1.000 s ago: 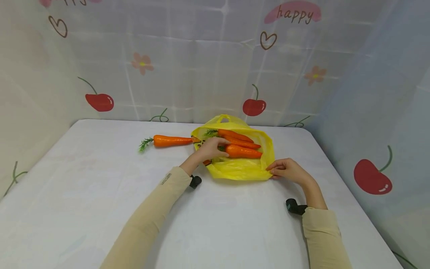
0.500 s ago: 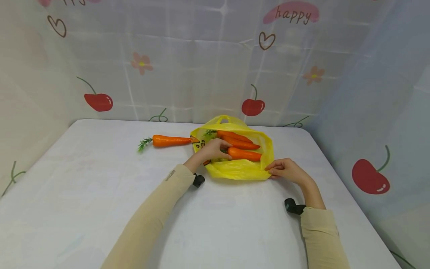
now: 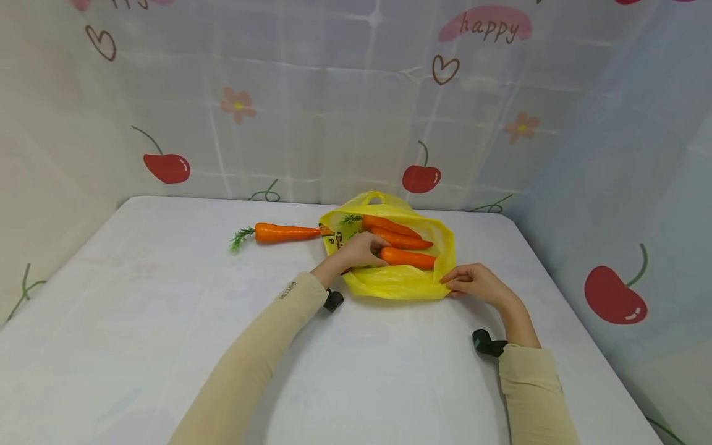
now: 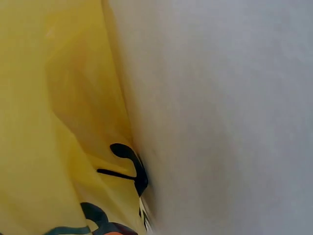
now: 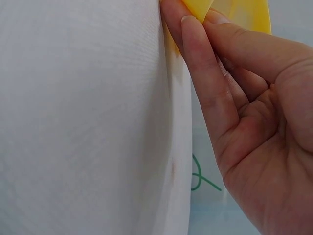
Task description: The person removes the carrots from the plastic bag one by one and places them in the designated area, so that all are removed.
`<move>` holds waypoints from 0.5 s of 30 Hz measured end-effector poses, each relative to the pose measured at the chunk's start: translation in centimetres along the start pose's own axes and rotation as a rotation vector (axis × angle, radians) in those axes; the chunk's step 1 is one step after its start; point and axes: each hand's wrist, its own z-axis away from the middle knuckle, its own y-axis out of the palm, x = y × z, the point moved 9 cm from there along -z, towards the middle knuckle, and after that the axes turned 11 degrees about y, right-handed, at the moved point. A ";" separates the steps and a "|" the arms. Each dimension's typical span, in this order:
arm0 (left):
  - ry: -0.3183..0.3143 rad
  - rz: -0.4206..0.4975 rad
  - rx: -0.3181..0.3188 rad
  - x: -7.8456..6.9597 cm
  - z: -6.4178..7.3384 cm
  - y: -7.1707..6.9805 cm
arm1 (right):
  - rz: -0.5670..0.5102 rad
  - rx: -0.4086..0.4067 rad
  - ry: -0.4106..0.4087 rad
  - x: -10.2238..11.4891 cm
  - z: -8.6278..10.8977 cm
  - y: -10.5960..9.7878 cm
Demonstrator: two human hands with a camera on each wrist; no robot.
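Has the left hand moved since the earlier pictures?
Yes: the left hand has shifted slightly right and away from the table's back edge.

and here we are in a screened-off tabletop booth, a makeshift recording corner by the look of it! straight ahead, a thin, pale printed sheet [image 3: 328, 142] hangs as the back wall, creased with fold lines, scattered with glossy red printed cherries [image 3: 421, 179], salmon-pink five-petalled flowers [image 3: 238, 106], brown outlined hearts [image 3: 445, 70]. a bluish-white sheet [image 3: 628, 185] closes off the right, a cream-toned sheet [image 3: 55, 136] the left. between them, a broad white round-cornered table [image 3: 389, 371], and look, a small black camera [image 3: 488, 343] at each wrist! home, studio, office beyond? can't tell.
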 end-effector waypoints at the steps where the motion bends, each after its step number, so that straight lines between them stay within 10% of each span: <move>1: 0.006 0.002 -0.005 -0.1 0.0 0.0 | 0.001 0.000 -0.003 0.0 0.0 0.0; 15: 0.109 0.046 -0.094 -0.8 1.0 -1.4 | 0.011 0.000 -0.014 0.2 0.1 -0.1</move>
